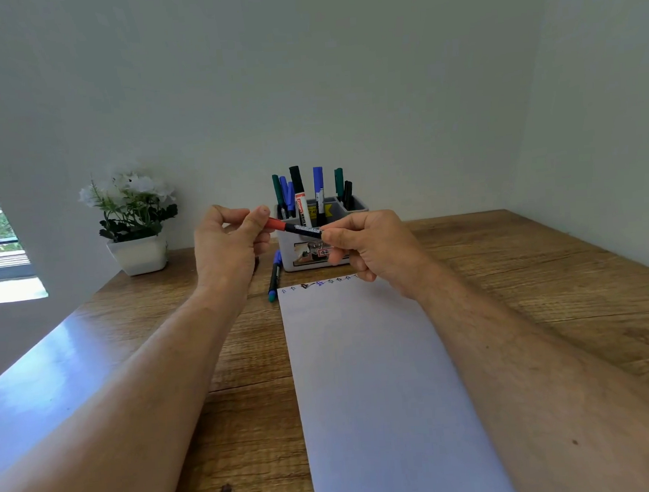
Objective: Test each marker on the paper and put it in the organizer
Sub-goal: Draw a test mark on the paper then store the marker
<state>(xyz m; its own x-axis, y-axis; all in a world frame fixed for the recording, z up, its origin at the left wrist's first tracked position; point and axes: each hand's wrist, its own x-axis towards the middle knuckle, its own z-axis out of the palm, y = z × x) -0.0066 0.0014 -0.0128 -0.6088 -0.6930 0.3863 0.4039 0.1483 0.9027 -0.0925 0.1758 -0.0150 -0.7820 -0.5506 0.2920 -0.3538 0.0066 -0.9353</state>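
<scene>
Both hands hold one black marker with a red cap (294, 227) level in the air, in front of the grey organizer (358, 205). My left hand (230, 244) pinches the red cap end. My right hand (369, 248) grips the black barrel. Several markers with green, blue and black caps stand upright in the organizer. A white sheet of paper (374, 376) lies on the wooden desk below my hands, with small test marks along its far edge. Two more markers (274, 276), one blue-capped and one with a green end, lie on the desk left of the paper's far corner.
A white pot of white flowers (135, 220) stands at the back left of the wooden desk (548, 287). White walls close the back and right sides. A window is at the far left.
</scene>
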